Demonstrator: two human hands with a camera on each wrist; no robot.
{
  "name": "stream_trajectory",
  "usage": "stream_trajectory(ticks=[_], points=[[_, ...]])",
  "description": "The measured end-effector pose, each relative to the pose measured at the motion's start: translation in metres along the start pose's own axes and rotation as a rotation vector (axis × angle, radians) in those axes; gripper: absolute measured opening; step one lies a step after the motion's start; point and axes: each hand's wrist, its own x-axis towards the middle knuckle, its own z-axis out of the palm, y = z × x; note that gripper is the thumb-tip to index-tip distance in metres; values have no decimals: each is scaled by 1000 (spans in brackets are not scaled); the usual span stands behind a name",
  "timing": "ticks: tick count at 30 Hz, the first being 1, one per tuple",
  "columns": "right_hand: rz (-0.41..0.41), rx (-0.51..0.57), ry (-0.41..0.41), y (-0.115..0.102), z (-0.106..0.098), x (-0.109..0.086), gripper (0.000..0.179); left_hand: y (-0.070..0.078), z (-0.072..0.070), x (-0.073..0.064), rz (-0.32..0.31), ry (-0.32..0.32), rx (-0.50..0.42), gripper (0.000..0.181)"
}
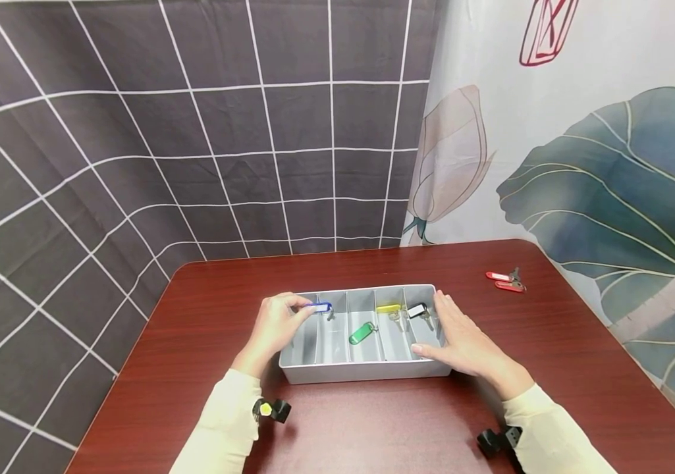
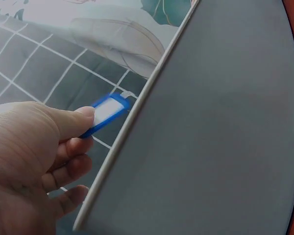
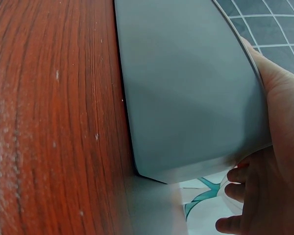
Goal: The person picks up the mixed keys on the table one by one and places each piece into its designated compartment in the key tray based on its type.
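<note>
My left hand pinches a blue key tag between thumb and fingers, over the left part of a grey divided tray. A key hangs from this tag. In the left wrist view the blue tag shows a white label, above the tray's rim. My right hand rests at the tray's right end, thumb over the inside and fairly straight fingers along the outside. A green key tag lies in the middle compartment. Right of it are a yellow key tag and a black key tag, with keys.
Two red key tags with keys lie on the reddish-brown table, to the right of the tray. Behind the table hang a dark grid-patterned curtain and a white curtain with leaf prints.
</note>
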Motion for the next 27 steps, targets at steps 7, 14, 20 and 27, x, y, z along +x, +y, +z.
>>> stream_trajectory(ticks=[7, 14, 20, 27], points=[[9, 6, -16, -1, -1, 0, 121, -7, 8, 3, 1, -11, -53, 7], [7, 5, -12, -1, -1, -1, 120, -10, 14, 6, -23, -38, -149, 12], [12, 12, -14, -2, -2, -1, 120, -9, 18, 9, -25, -36, -174, 13], [10, 15, -15, -2, -2, -1, 119, -10, 20, 12, -22, -49, -166, 11]])
